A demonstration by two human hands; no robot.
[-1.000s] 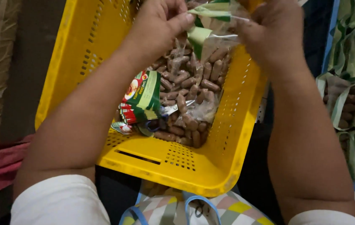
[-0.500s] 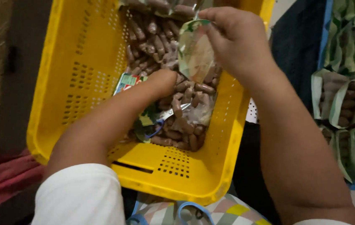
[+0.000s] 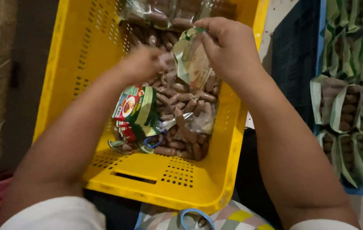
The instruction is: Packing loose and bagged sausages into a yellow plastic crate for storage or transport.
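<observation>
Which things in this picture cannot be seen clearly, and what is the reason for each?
- Left hand, head view: motion blur; its fingers and any contents are unreadable.
- Small clear bag held by the right hand: fingers cover its top edge.
- Yellow crate: far end cut by the top edge.
- Filled packets at right: dim, cut by the right edge.

Left hand (image 3: 141,64): motion-blurred; fingers indistinct, grip unreadable.
Clear plastic pouch with green trim (image 3: 193,59): lower part seemingly hidden among the brown oblong snacks (image 3: 181,106).
Yellow perforated plastic crate (image 3: 79,64): far end cut by top edge.
Filled green-trimmed packets (image 3: 347,106): cut off at right edge.
</observation>
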